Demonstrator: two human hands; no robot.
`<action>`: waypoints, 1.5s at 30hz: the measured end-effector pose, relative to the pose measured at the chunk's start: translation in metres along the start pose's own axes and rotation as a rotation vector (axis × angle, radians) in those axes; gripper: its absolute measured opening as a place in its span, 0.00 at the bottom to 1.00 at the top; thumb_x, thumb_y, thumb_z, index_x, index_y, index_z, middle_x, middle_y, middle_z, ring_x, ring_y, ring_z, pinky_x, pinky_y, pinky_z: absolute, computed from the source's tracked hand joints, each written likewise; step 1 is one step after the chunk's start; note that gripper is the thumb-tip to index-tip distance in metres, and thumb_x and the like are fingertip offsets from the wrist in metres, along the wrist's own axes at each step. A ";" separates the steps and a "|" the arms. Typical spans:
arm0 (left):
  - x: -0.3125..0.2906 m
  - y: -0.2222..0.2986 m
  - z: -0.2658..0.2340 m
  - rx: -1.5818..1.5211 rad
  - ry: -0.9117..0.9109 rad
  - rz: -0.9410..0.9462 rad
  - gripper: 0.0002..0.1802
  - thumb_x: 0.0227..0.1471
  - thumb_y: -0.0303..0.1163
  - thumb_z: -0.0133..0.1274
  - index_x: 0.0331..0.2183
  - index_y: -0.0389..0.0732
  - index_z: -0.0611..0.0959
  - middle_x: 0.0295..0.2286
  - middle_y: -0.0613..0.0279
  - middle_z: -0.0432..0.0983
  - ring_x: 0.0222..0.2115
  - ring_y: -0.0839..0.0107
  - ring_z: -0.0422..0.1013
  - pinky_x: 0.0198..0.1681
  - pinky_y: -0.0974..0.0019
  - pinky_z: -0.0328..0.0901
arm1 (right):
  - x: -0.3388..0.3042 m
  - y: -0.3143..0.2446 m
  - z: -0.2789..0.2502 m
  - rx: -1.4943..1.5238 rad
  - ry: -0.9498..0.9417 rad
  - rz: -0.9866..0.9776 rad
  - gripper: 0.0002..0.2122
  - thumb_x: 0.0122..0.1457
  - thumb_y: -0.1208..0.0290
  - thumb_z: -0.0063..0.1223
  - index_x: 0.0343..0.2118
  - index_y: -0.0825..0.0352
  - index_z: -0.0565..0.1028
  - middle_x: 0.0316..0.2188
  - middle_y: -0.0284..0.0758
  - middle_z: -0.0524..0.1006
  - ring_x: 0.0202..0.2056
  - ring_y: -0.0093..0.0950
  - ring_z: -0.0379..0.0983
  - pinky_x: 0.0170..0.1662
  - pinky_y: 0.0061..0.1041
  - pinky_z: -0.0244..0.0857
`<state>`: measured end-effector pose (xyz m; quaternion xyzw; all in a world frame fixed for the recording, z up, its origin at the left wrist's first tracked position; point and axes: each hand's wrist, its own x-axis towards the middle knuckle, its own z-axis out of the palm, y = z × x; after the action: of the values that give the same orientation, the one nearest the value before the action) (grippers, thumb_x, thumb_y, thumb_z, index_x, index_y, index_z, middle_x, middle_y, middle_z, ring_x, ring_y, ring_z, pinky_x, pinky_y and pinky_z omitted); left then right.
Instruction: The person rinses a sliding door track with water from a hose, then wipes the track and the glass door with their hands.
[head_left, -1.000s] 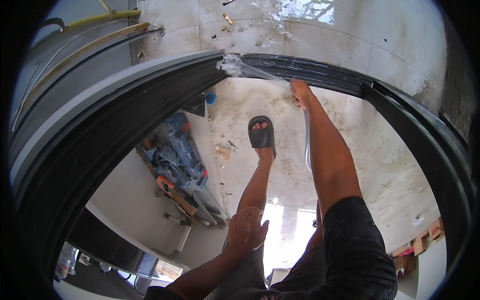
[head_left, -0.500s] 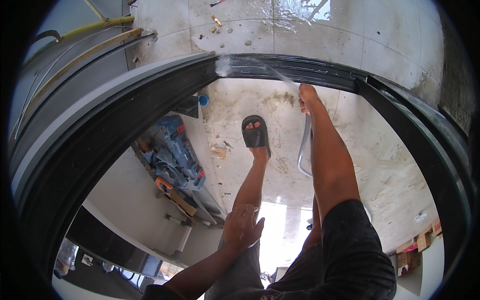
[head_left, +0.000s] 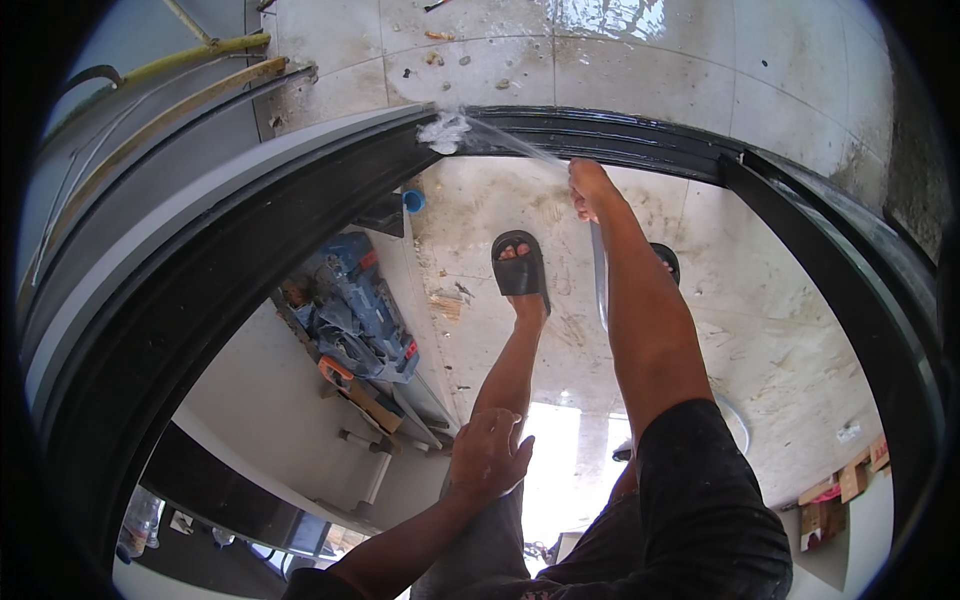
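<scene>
The right hand [head_left: 588, 188] is closing its fingers around a clear hose [head_left: 600, 280], whose lower length is hanging beside the right forearm above the pale tiled floor [head_left: 570, 375]. A jet of water [head_left: 515, 142] is shooting leftward from the hand and bursting into white spray [head_left: 443, 131] at the left corner of a black grooved sill [head_left: 620, 147], which is glistening wet. The left hand [head_left: 492, 455] is lying on the left leg near the knee, its fingers loosely spread and gripping nothing. Beyond the sill, the outer tiles [head_left: 650, 75] are showing grime and scattered debris, with a puddle [head_left: 610, 14] reflecting light near the top edge. Inside, dirty smears are marking the floor around a black sandal [head_left: 517, 270]; blue cases [head_left: 365, 300] are leaning by the wall at left, and cardboard boxes [head_left: 853, 484] are sitting at lower right.
</scene>
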<state>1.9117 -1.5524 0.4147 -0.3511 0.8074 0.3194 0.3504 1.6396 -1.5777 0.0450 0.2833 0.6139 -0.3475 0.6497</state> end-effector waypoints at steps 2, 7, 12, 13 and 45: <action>-0.001 -0.002 -0.001 0.011 0.001 0.020 0.19 0.45 0.39 0.63 0.38 0.43 0.79 0.34 0.60 0.75 0.36 0.61 0.74 0.39 0.56 0.69 | 0.001 0.005 -0.013 0.038 0.019 -0.001 0.18 0.60 0.56 0.38 0.14 0.54 0.54 0.11 0.25 0.49 0.11 0.22 0.42 0.18 0.29 0.38; 0.001 -0.002 -0.010 0.022 -0.027 -0.004 0.19 0.45 0.40 0.62 0.39 0.43 0.78 0.34 0.59 0.74 0.36 0.61 0.74 0.39 0.56 0.68 | -0.007 0.029 -0.050 0.391 0.000 0.037 0.16 0.59 0.58 0.36 0.15 0.55 0.57 0.11 0.27 0.52 0.11 0.24 0.46 0.16 0.32 0.43; 0.001 -0.003 -0.013 0.005 -0.038 0.000 0.19 0.45 0.40 0.62 0.39 0.43 0.78 0.35 0.59 0.74 0.37 0.60 0.74 0.39 0.56 0.68 | -0.009 0.046 -0.014 0.186 0.047 0.134 0.14 0.57 0.56 0.38 0.20 0.59 0.61 0.12 0.30 0.55 0.12 0.24 0.49 0.17 0.32 0.45; 0.002 -0.003 -0.014 0.006 -0.046 -0.008 0.19 0.45 0.40 0.62 0.39 0.43 0.78 0.35 0.58 0.74 0.37 0.60 0.74 0.39 0.56 0.68 | -0.010 0.044 -0.004 0.186 0.045 0.135 0.14 0.57 0.56 0.38 0.20 0.59 0.61 0.12 0.30 0.55 0.12 0.24 0.49 0.17 0.32 0.45; 0.005 0.001 -0.011 0.033 -0.033 0.014 0.19 0.44 0.39 0.63 0.38 0.42 0.79 0.34 0.59 0.75 0.37 0.60 0.74 0.38 0.55 0.69 | -0.001 0.011 0.007 -0.240 0.054 -0.041 0.16 0.60 0.56 0.39 0.29 0.67 0.69 0.19 0.39 0.69 0.15 0.32 0.63 0.19 0.39 0.59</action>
<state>1.9052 -1.5616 0.4170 -0.3343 0.8093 0.3140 0.3670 1.6525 -1.5763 0.0458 0.2003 0.6739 -0.2771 0.6549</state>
